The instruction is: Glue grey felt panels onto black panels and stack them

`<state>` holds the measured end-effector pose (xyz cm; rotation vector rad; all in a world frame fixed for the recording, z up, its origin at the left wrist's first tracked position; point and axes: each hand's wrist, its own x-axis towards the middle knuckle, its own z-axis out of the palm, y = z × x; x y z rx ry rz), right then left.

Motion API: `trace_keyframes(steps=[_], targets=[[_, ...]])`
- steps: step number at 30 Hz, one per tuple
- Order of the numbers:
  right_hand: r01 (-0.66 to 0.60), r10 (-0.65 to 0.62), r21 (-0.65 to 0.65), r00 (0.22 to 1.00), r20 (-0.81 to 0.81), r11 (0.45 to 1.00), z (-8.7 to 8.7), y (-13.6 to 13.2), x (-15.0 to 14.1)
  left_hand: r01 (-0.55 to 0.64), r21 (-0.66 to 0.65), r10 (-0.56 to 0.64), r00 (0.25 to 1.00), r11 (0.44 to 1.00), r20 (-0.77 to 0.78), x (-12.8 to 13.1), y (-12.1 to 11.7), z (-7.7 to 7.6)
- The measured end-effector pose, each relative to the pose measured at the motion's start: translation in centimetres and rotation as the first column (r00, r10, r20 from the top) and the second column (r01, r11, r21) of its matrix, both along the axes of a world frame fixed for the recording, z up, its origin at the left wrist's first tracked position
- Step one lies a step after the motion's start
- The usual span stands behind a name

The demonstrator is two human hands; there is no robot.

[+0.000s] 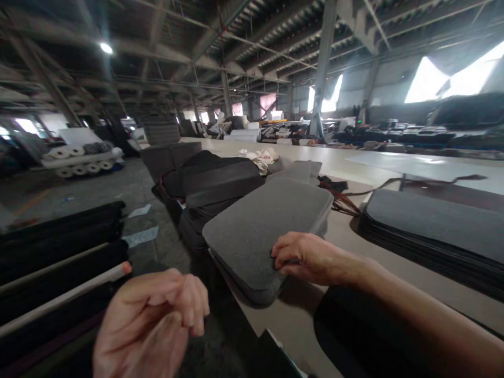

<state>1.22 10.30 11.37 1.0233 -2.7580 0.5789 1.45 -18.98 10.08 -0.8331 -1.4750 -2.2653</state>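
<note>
While right hand [303, 256] touches grey panel stack [252, 231] on worktop [340, 226], grip indiscernible, left hand [153, 315] curls, thumb and fingers together.

Pale rolls [79, 159] lie stacked beyond dark rolls [71, 223], and a ceiling lamp [106, 48] shines.

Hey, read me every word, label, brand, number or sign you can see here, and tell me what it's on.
No text can be read anywhere in this view.
Gray rounded-corner stack at the right hand: no lettering visible on top.
Pale sheets on the floor: too blurred to tell whether anything is printed.
White rolls: too small and blurred.
</note>
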Motion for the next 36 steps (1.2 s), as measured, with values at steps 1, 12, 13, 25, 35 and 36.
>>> trace_keyframes(steps=[1,12,13,25,35,36], targets=[[-0.014,0.014,-0.018,1.0,0.005,1.0,-0.1,0.1,-0.2,-0.013,-0.027,0.012,1.0,1.0,-0.022,-0.3,0.5,-0.2],[0.274,-0.223,-0.137,0.927,0.302,0.952,0.6,0.1,-0.7,0.036,-0.275,0.034,0.968,0.961,0.247,-2.1,1.6,-5.2],[0.3,-0.241,-0.149,0.916,0.319,0.942,0.6,0.2,-0.8,0.045,-0.289,0.03,0.968,0.956,0.248,-2.1,1.8,-5.2],[0.366,-0.289,-0.263,0.913,0.288,0.893,0.1,0.2,-0.7,0.126,-0.515,0.002,0.971,0.848,0.24,-2.1,5.3,-3.9],[0.326,-0.274,-0.365,0.943,0.188,0.872,-1.7,-1.1,1.0,0.214,-0.608,0.077,0.906,0.765,0.417,-2.1,7.5,-2.6],[0.311,-0.265,-0.37,0.949,0.171,0.875,-1.8,-1.1,1.0,0.221,-0.611,0.09,0.896,0.76,0.436,-2.2,7.6,-2.7]])
